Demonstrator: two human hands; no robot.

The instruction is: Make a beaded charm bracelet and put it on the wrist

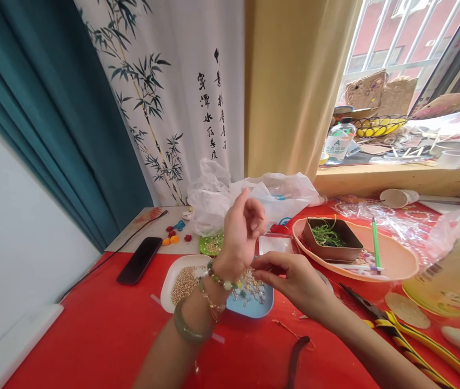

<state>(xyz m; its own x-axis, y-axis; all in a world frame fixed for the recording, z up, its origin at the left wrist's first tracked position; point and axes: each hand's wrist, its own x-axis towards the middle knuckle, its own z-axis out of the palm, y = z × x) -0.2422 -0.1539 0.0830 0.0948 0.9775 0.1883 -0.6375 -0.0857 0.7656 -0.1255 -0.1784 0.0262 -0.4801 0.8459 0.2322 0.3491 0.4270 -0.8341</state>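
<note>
My left hand [246, 224] is raised with the thumb up and the fingers loosely bent, holding nothing. Round its wrist lies a bracelet of green and yellow beads [224, 282], with a thin gold-coloured chain bracelet [211, 307] and a green bangle [189, 327] lower down. At the far side of the wrist my right hand [290, 278] pinches thumb and forefinger together at the beaded bracelet; the bit between the fingertips is mostly hidden. Below the hands stand a white dish of gold beads [184, 283] and a blue dish of mixed beads [264, 308], partly covered by my left wrist.
A phone [139, 260] lies at left. At right are a peach tray [406, 265] bearing a brown box [333, 249], yellow-handled pliers [400, 335] and a greenish clear container [452, 270]. Plastic bags [213, 208] sit behind; a green bead dish [205, 246] is near them.
</note>
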